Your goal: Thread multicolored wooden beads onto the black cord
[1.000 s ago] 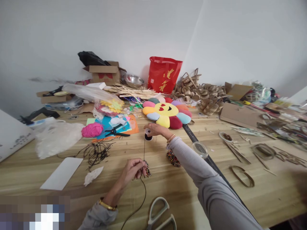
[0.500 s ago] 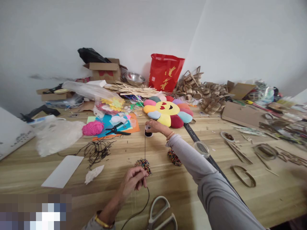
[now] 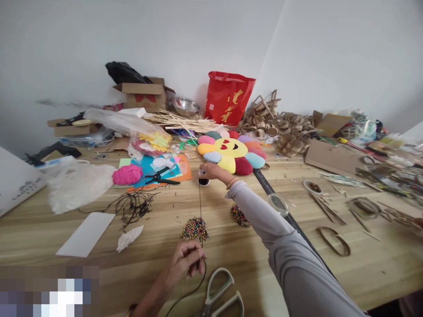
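Note:
My right hand reaches across the table and grips a spool of black cord by its top. From the spool a black cord runs taut toward me, over a pile of colourful beads. My left hand pinches this cord between thumb and fingers, just below the beads. The loose end curls down toward the table's near edge. Beside it lie scissors with pale handles, their blades cut off by the frame. A second heap of beads is partly behind my right sleeve.
Left are a tangle of black cord, a white card, crumpled tissue, pink yarn and black-handled pliers. Behind my right hand lies a flower cushion. A dark strip, a tape roll and a brown loop lie right.
My left hand has drawn back toward me along the cord, uncovering more of the bead pile. My right hand stays on the spool, almost unmoved.

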The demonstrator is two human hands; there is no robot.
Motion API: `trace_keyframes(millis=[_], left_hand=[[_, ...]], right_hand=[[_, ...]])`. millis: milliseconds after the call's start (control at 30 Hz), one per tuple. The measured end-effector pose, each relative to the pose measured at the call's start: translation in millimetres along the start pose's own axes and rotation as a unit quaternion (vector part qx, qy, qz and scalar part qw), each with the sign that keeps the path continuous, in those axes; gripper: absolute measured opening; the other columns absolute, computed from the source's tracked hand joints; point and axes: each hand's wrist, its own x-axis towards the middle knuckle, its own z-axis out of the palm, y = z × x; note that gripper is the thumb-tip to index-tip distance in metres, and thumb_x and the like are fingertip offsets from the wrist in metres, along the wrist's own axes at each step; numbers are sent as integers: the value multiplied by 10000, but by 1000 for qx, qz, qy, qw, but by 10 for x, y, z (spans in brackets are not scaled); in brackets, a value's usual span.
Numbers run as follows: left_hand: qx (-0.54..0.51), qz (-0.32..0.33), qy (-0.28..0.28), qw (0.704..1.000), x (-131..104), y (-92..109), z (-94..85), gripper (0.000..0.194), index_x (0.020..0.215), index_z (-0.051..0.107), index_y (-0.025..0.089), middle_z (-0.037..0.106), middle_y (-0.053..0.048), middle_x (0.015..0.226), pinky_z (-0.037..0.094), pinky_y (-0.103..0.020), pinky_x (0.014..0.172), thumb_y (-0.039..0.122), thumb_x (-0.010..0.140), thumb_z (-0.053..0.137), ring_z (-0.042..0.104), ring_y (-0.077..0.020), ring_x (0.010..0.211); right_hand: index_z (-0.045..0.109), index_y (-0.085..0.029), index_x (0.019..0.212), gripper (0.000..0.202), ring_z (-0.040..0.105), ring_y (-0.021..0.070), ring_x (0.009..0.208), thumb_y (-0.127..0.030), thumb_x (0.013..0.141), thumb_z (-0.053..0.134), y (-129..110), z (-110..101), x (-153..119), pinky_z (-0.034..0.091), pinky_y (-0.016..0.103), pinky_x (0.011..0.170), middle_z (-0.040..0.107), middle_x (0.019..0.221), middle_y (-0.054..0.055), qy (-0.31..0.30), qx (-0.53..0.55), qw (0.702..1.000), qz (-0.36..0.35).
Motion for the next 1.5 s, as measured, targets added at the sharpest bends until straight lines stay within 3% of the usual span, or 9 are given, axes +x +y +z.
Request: trace_keyframes(millis=[167, 433, 600, 733, 1000, 1133, 1233, 1367, 1500], left_hand=[[-2, -6, -3, 1000, -20, 8, -6, 444, 584, 595, 141, 595, -17, 438, 270, -182, 351, 572, 627, 693, 395, -62, 333], [38, -10, -44, 998, -57, -1, 12, 478, 610, 596, 116, 611, -25, 476, 291, -172, 384, 586, 666, 662, 397, -54, 368], [53, -11, -68, 996, -56, 52, 66, 523, 614, 598, 114, 606, -27, 487, 285, -176, 395, 633, 654, 645, 393, -55, 387], [58, -18, -69, 996, -54, 70, 112, 536, 654, 607, 107, 624, -37, 527, 280, -175, 406, 642, 664, 635, 401, -56, 412], [33, 1, -98, 995, -74, 48, 170, 542, 855, 617, 97, 680, -66, 620, 289, -174, 422, 618, 707, 624, 405, -56, 428], [19, 16, -91, 996, -84, 131, 162, 504, 891, 606, 101, 678, -58, 609, 269, -170, 417, 582, 741, 617, 374, -48, 414], [18, 18, -88, 996, -79, 199, 141, 470, 872, 600, 113, 669, -44, 586, 273, -169, 417, 563, 738, 631, 379, -53, 414], [30, 21, -92, 995, -86, 263, 162, 440, 868, 598, 121, 672, -41, 593, 276, -169, 423, 544, 751, 620, 378, -58, 419], [102, 14, -114, 988, -127, 308, 258, 406, 925, 620, 109, 708, -76, 699, 343, -190, 486, 490, 792, 578, 454, -89, 499]], right_hand=[[447, -162, 1318, 565, 530, 229, 1150, -53, 778, 571, 78, -114, 69, 412, 265, 927, 523, 1290, 124, -7, 8, 1000, -26], [458, -95, 1263, 599, 576, 299, 1033, -417, 796, 652, 55, -34, 58, 441, 354, 855, 537, 1197, 216, 27, 5, 999, 44], [528, -80, 1166, 353, 559, 252, 1063, -250, 863, 589, 38, -49, 69, 410, 311, 885, 582, 1141, 174, 41, 20, 999, 27], [377, -85, 1320, 598, 500, 255, 1148, -159, 793, 651, 20, -111, -9, 393, 317, 929, 451, 1308, 202, 71, 26, 997, 26], [507, -137, 1215, 348, 625, 214, 869, -124, 868, 488, -369, 67, -800, 473, 326, 782, 648, 988, 119, 59, 78, 994, -41], [546, -205, 1207, 485, 577, 162, 1050, 18, 798, 413, -572, 43, -1385, 457, 290, 894, 572, 1206, 73, 11, 220, 948, -231], [490, -199, 1282, 548, 521, 170, 1151, 13, 783, 407, -650, 28, -1700, 439, 299, 953, 479, 1330, 78, -18, 268, 929, -254], [470, -214, 1282, 465, 636, 120, 809, -108, 829, 483, -663, 232, -1852, 515, 259, 724, 525, 1258, 98, 24, 388, 914, -111], [485, -173, 1166, 371, 657, 129, 674, -360, 852, 550, -687, 496, -1797, 498, 219, 545, 638, 1007, 88, 12, 618, 780, 97]])
